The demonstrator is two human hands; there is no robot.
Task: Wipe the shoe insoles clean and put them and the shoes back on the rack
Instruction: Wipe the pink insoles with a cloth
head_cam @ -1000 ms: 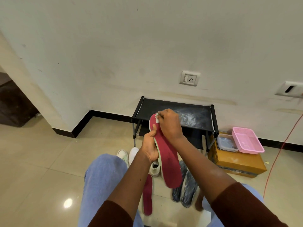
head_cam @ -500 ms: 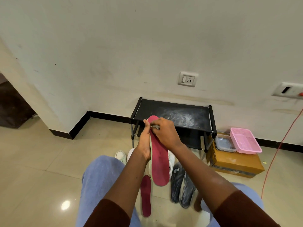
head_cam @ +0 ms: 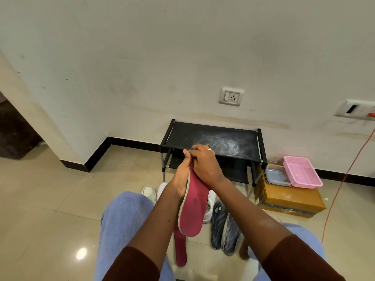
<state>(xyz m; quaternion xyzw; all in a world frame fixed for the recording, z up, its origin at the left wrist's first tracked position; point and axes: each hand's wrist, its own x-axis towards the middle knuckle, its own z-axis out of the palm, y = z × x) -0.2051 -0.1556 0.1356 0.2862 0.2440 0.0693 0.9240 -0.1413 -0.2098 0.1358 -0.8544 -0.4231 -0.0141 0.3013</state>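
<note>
In front of a black shoe rack (head_cam: pixel 213 136) against a white wall, a seated person holds a red insole (head_cam: pixel 192 209) upright above the tiled floor, heel end down; the left hand (head_cam: pixel 181 175) grips it from behind along its pale edge, thumb and fingers curled round it; the right hand (head_cam: pixel 205 165) lies over its front, fingers curled over the toe end and hiding it; a small pale speck shows among those fingers, too small to identify. Below the hands, a second red insole (head_cam: pixel 180 248) lies on the floor between the person's knees; two dark insoles (head_cam: pixel 218 224) lie side by side just to its right; white shoes (head_cam: pixel 149 192) stand near the foot of the rack, partly hidden by the arms; the rack's top shelf bears whitish smears; beside the rack on the right, a cardboard box (head_cam: pixel 288 201) carries a pink basket (head_cam: pixel 302 173) and a clear container (head_cam: pixel 277 175).
</note>
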